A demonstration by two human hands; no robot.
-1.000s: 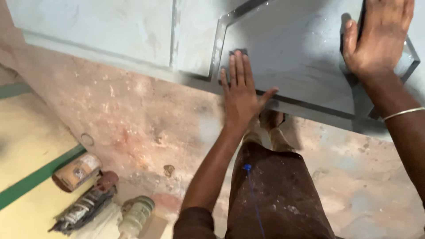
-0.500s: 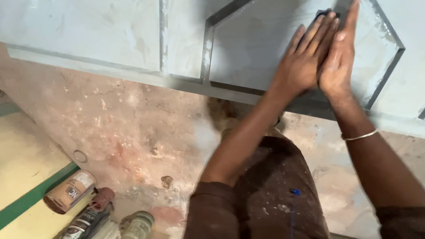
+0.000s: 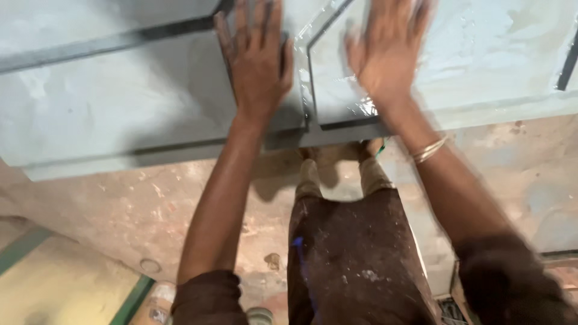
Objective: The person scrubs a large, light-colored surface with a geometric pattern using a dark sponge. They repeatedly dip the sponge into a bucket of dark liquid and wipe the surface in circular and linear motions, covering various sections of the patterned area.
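Both hands apart now, flat on the grey panel (image 3: 120, 114). Half a second ago they were pressed side by side at 1 o'clock of the view. Left hand (image 3: 256, 60) has gone to 12 o'clock, left of the dark groove (image 3: 310, 90); right hand (image 3: 388, 57) sits just right of it, blurred. A second back the right hand was far off at the 2 o'clock corner. The cans at 7 o'clock have dropped out of view; the panel now fills the upper half.
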